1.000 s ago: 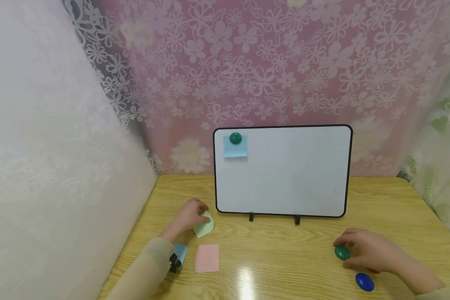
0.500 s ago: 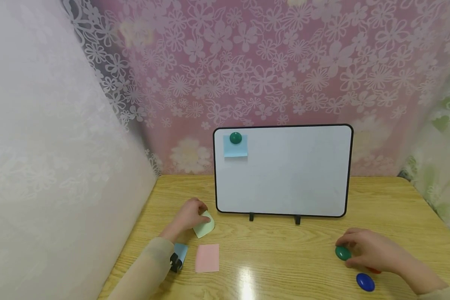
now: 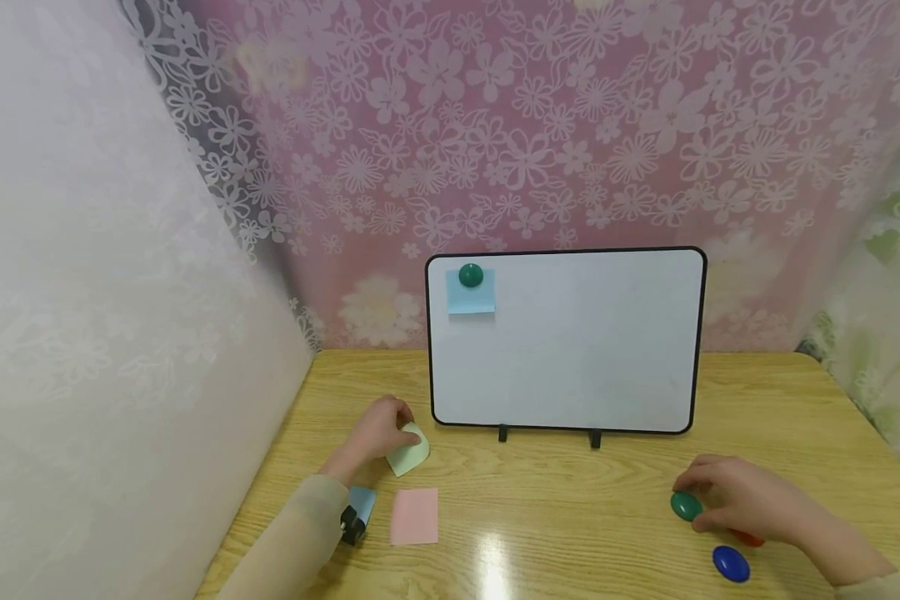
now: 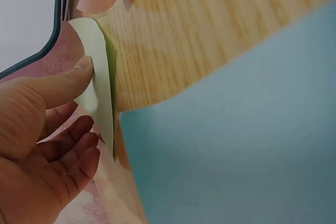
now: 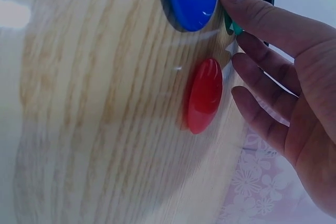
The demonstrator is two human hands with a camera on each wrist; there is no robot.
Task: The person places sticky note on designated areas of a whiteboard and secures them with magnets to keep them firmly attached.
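My left hand (image 3: 378,429) pinches a pale green sticky note (image 3: 410,454) at the table's left side. The left wrist view shows the thumb on the face of the note (image 4: 97,90), which bends upward. At the right, thumb and forefinger of my right hand (image 3: 742,496) hold a green oval magnet (image 3: 686,506) by its edges. Under that hand lies a red magnet (image 5: 206,95), mostly hidden from the head view. A blue magnet (image 3: 731,564) lies just in front of it.
A whiteboard (image 3: 570,350) on black feet stands at the back, with a blue sticky note (image 3: 468,302) under a green magnet (image 3: 471,276). A pink sticky note (image 3: 415,517) lies front left. Another blue note (image 3: 362,500) is partly hidden by the left sleeve (image 3: 292,533).
Almost nothing differs. My right hand has shifted very slightly to the right with the green magnet; the left hand keeps its hold on the pale green note.
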